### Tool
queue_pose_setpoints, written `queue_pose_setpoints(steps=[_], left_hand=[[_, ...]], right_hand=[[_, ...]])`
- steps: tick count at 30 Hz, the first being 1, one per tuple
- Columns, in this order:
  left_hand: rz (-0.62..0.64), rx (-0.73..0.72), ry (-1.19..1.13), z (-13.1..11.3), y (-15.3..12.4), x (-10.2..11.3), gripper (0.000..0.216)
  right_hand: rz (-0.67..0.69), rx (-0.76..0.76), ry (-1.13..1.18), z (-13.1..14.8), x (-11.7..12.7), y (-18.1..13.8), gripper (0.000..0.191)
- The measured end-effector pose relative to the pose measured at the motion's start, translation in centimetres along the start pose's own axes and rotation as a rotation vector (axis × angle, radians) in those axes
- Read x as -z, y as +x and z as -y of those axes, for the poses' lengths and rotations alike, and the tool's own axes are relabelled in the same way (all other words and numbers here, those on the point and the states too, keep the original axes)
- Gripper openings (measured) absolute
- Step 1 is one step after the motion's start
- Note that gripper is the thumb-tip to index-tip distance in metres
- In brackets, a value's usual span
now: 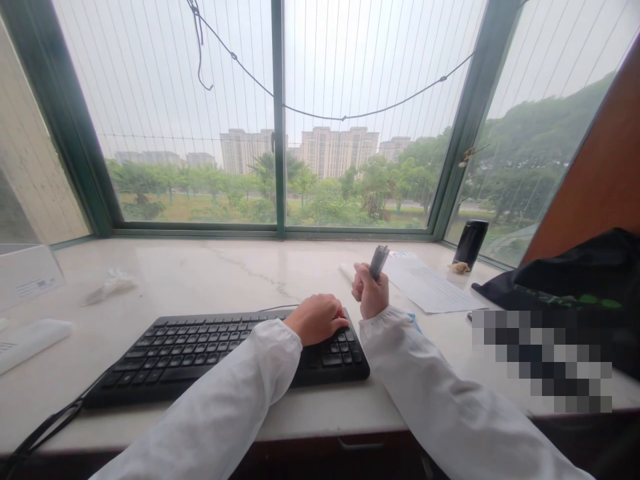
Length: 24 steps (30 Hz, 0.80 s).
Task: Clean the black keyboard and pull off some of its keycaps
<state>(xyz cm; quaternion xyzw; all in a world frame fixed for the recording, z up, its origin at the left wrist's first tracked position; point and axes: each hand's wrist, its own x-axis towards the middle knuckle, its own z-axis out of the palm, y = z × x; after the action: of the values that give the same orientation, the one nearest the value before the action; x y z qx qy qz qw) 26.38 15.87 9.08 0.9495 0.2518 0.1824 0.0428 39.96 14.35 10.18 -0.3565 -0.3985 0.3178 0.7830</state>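
A black keyboard [210, 347] lies slanted on the pale marble-look counter. My left hand [317, 319] rests on its upper right part with the fingers curled together and the thumb by the number pad. Those fingertips are partly hidden. Just to the right, my right hand [371, 290] is raised above the counter, closed in a fist around a dark grey stick-like tool [379, 261]. The tool's notched end points up out of the fist; its lower end is hidden. White sleeves cover both forearms.
Behind my right hand lies a printed sheet [425, 283]. A black can [471, 245] stands by the window frame, near a black bag [590, 287]. Crumpled plastic [111, 287] and a white packet [35, 341] are on the left. A cable [55, 420] trails off the front left.
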Motion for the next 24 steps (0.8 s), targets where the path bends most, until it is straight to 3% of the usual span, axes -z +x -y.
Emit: queue_pose_setpoints(steps=[7, 12, 18, 24], left_hand=[[0.048, 0.029, 0.367, -2.0, -0.3, -0.3, 0.034], [0.057, 0.036, 0.42, -2.6, -0.4, -0.4, 0.032], [0.05, 0.148, 0.121, -1.0, -0.1, 0.1, 0.023], [-0.026, 0.167, -0.237, 1.2, 0.2, -0.2, 0.011]], right_hand=[[-0.017, 0.013, -0.227, -0.8, 0.8, 1.0, 0.041], [-0.012, -0.006, -0.295, -1.5, 0.7, 0.7, 0.039], [-0.205, -0.22, -0.075, -1.7, 0.0, 0.1, 0.038], [-0.268, -0.181, -0.067, -2.4, -0.2, -0.7, 0.038]])
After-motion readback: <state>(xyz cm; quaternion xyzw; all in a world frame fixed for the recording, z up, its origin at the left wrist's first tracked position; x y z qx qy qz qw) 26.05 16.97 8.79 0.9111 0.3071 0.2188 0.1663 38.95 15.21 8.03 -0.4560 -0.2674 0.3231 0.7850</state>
